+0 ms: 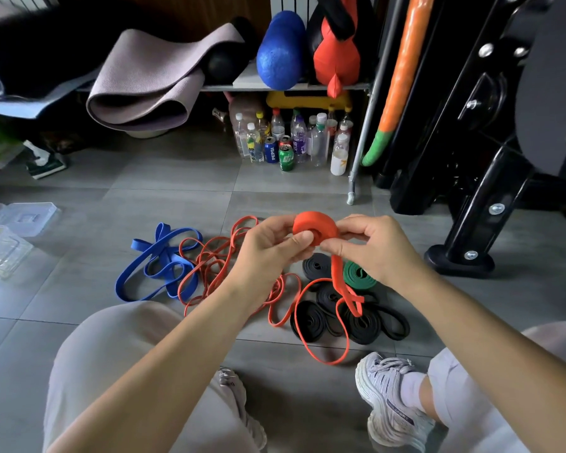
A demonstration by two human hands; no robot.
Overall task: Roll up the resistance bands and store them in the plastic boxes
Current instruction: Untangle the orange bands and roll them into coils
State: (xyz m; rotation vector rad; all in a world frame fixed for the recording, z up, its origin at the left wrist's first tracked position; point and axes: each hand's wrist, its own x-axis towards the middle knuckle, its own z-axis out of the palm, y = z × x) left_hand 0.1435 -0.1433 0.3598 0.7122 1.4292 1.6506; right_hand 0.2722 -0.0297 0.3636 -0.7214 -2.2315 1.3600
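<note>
The orange band (314, 228) looks like smooth matt rubber, as do the black bands (363, 322) at five o'clock; the blue band (157, 266) at eight o'clock has a faint sheen. The boxes (3, 253) at nine o'clock are clear glossy plastic. The floor (144, 178) is smooth grey tile with a dull shine. The mat (150, 76) at eleven o'clock is finely ribbed; the frame (471, 223) at three o'clock is glossy black metal.

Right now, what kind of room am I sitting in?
Probably a home gym corner: a black weight machine frame stands at the right, an exercise mat and a blue foam roller are stored at the back, and resistance bands lie on the tiled floor.
</note>
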